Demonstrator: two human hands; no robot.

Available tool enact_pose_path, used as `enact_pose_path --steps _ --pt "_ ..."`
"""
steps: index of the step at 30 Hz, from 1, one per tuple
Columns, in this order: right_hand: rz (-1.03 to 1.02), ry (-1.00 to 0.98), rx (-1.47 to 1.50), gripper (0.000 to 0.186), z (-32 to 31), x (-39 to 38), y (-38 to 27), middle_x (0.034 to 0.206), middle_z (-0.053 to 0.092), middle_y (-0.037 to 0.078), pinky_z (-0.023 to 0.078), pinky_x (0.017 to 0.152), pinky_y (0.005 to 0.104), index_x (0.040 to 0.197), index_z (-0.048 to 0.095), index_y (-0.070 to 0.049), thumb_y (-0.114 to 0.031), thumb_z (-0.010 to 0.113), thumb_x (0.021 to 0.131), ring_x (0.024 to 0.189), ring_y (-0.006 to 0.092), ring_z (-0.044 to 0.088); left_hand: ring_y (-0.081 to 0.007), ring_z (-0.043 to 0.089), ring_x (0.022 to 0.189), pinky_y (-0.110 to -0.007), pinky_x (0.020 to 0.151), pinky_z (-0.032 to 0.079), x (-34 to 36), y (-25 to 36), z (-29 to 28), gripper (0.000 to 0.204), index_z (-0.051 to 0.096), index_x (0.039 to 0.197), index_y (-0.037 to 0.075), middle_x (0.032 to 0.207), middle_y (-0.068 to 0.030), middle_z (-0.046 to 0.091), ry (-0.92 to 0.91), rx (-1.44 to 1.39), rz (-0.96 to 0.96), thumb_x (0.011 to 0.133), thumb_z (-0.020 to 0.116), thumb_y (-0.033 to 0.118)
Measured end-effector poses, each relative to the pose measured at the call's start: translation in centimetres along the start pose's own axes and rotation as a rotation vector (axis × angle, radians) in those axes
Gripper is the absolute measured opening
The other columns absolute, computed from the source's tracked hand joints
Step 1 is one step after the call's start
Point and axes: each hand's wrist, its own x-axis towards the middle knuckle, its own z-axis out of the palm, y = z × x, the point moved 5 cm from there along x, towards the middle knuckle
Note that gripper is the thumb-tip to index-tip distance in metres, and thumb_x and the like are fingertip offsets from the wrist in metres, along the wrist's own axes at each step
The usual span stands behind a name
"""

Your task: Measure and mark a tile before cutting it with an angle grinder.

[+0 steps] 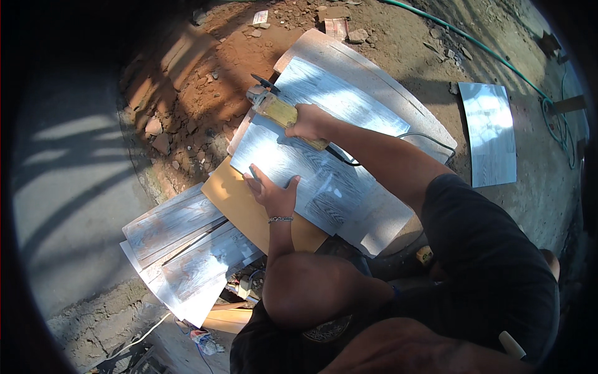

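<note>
My right hand (309, 122) is wrapped round the yellow body of an angle grinder (277, 111). The grinder's dark disc (266, 83) stands by the upper left edge of a grey wood-patterned tile (274, 153), and a dark cord trails from its rear end. My left hand (276, 196) rests on the tile's near left edge, thumb and fingers apart. Beneath the tile lies a larger pale slab (405, 100), and a tan board (230, 193) sticks out below my left hand. Whether the disc touches the tile I cannot tell.
More wood-patterned tiles (180, 227) lie at the lower left. Another tile (489, 134) lies on the ground at the right, near a green hose (492, 53). Broken bricks and reddish soil (187, 118) fill the far left. My bent knee (311, 287) is close to the slab.
</note>
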Motion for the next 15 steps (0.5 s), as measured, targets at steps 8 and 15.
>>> enact_pose_path --steps 8,15 --pt "0.012 -0.018 -0.006 0.081 0.2 0.4 -0.1 0.119 0.069 0.029 0.056 0.095 0.0442 0.127 0.064 0.006 -0.049 0.08 0.07 0.111 0.0402 0.068 -0.0529 0.003 0.155 -0.055 0.124 0.017 1.1 -1.5 1.7 0.144 0.012 0.166 0.021 0.162 -0.0446 0.0 -0.299 0.386 0.157 0.055 0.093 0.064" --pt "0.014 -0.002 -0.019 0.081 -0.1 0.0 -0.4 0.119 0.069 0.029 0.055 0.096 0.0441 0.126 0.064 0.007 -0.049 0.08 0.07 0.112 0.0402 0.068 -0.0566 -0.006 0.154 -0.054 0.126 0.01 1.5 0.8 1.0 0.147 0.006 0.166 0.03 0.156 -0.052 -0.005 -0.41 0.374 0.096 0.053 0.094 0.063"
